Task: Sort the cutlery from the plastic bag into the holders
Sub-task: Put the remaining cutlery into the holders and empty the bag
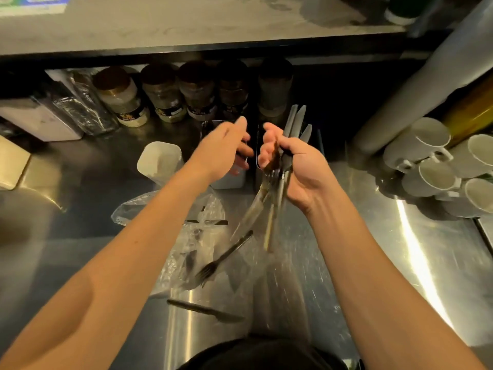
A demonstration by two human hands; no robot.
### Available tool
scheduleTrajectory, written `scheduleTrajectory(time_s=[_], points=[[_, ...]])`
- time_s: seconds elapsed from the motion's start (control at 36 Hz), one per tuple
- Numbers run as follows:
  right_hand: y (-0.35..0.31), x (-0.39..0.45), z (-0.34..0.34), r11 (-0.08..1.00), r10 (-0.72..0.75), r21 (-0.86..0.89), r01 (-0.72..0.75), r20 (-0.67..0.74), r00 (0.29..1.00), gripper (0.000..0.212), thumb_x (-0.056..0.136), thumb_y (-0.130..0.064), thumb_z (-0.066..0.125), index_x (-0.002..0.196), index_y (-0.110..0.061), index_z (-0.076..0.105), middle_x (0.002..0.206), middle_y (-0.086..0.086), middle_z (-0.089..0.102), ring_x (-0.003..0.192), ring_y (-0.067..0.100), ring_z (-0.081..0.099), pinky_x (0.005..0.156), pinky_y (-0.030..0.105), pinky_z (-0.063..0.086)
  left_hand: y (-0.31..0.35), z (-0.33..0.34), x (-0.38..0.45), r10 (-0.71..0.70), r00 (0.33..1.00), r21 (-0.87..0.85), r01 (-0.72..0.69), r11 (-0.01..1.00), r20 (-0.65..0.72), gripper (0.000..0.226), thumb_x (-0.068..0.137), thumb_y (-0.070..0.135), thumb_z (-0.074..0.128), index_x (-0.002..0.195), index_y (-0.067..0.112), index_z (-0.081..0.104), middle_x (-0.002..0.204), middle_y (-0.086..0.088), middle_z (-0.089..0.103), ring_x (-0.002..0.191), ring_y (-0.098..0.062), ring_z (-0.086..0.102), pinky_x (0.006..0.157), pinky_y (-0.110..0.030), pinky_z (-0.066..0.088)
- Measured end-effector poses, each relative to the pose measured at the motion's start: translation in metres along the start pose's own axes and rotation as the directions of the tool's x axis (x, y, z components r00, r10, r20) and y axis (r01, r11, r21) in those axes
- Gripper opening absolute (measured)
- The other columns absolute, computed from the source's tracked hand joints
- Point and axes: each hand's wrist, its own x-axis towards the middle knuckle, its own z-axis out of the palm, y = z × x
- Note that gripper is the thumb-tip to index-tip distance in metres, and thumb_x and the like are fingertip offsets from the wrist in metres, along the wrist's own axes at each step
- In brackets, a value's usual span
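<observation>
Overhead: right hand (298,166), fingers clamped on mixed metal cutlery bundle (280,188). Left hand (224,153) empty, fingers apart, above holders (232,177). Crumpled clear plastic bag (192,252), dark fork (221,260), dark knife (205,311) on steel table (373,249).

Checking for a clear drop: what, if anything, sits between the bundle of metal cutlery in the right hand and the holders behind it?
Nothing visible does. The right hand grips the metal cutlery bundle directly before the dark holders; the left hand is off to the side.
</observation>
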Motion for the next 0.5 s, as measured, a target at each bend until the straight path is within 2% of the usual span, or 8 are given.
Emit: scheduleTrajectory(time_s=[0.06,0.08,0.11,0.17,0.22,0.28,0.42,0.5], points=[[-0.002,-0.005,0.002,0.999,-0.013,0.045,0.012,0.022,1.0,0.027,0.108,-0.011,0.034,0.125,-0.006,0.055,0.087,0.007,0.075,0.069,0.017,0.073,0.066,0.03,0.062,0.009,0.008,-0.024,-0.112,0.975,-0.062,0.125,0.99,0.19,0.05,0.102,0.061,0.029,0.101,0.024,0.062,0.076,0.001,0.068,0.073,-0.024,0.064,0.07,-0.036,0.052],[-0.002,-0.007,0.003,0.998,-0.024,0.062,0.022,0.036,0.999,0.027,0.109,-0.011,0.034,0.126,-0.006,0.054,0.093,0.01,0.076,0.074,0.019,0.075,0.069,0.031,0.062,0.011,0.01,-0.035,-0.131,0.965,-0.065,0.149,0.987,0.225,0.051,0.102,0.062,0.026,0.101,0.026,0.062,0.075,-0.001,0.07,0.073,-0.027,0.066,0.068,-0.033,0.054],[-0.002,-0.009,0.003,0.997,-0.041,0.074,0.037,0.054,0.998,0.028,0.109,-0.012,0.032,0.127,-0.006,0.053,0.097,0.012,0.076,0.079,0.022,0.075,0.073,0.033,0.063,0.013,0.012,-0.045,-0.135,0.962,-0.084,0.159,0.984,0.236,0.051,0.102,0.062,0.026,0.101,0.027,0.063,0.081,-0.007,0.074,0.078,-0.033,0.069,0.068,-0.034,0.058],[-0.002,-0.015,0.003,0.993,-0.086,0.082,0.079,0.082,0.993,0.03,0.11,-0.012,0.03,0.132,-0.004,0.049,0.103,0.014,0.075,0.089,0.025,0.075,0.081,0.037,0.062,0.013,0.017,-0.059,-0.088,0.97,-0.12,0.118,0.986,0.227,0.052,0.101,0.061,0.033,0.111,0.021,0.065,0.104,-0.019,0.072,0.097,-0.041,0.068,0.082,-0.047,0.061],[-0.002,-0.021,0.003,0.991,-0.122,0.07,0.116,0.099,0.988,0.032,0.11,-0.012,0.029,0.134,-0.004,0.048,0.107,0.015,0.074,0.095,0.027,0.074,0.088,0.039,0.06,0.01,0.021,-0.068,-0.014,0.983,-0.084,0.031,0.996,0.185,0.045,0.102,0.052,0.044,0.114,0.015,0.065,0.093,-0.012,0.072,0.086,-0.032,0.069,0.079,-0.044,0.062],[-0.002,-0.027,0.003,0.99,-0.133,0.055,0.127,0.105,0.986,0.032,0.11,-0.013,0.029,0.133,-0.005,0.049,0.11,0.015,0.074,0.098,0.028,0.074,0.09,0.039,0.059,0.007,0.023,-0.075,0.055,0.993,0.011,-0.056,0.998,0.103,0.025,0.101,0.042,0.052,0.108,0.023,0.068,0.083,0.003,0.074,0.076,-0.014,0.071,0.073,-0.034,0.06],[0.002,-0.036,0.001,0.988,-0.147,-0.031,0.149,0.056,0.988,0.03,0.11,-0.013,0.03,0.132,-0.006,0.05,0.117,0.017,0.071,0.106,0.03,0.072,0.098,0.044,0.054,0.0,0.028,-0.089,0.13,0.986,0.098,-0.12,0.988,-0.106,0.011,0.097,0.037,0.061,0.092,0.031,0.069,0.075,0.007,0.073,0.075,-0.016,0.072,0.074,-0.038,0.06],[0.008,-0.037,-0.001,0.986,-0.145,-0.076,0.145,0.001,0.989,0.033,0.11,-0.014,0.03,0.137,-0.002,0.045,0.114,0.019,0.071,0.102,0.031,0.072,0.094,0.045,0.055,-0.004,0.03,-0.093,0.122,0.977,0.047,-0.116,0.992,-0.172,0.008,0.098,0.029,0.061,0.092,0.026,0.064,0.077,0.004,0.072,0.076,-0.014,0.071,0.068,-0.033,0.059]])
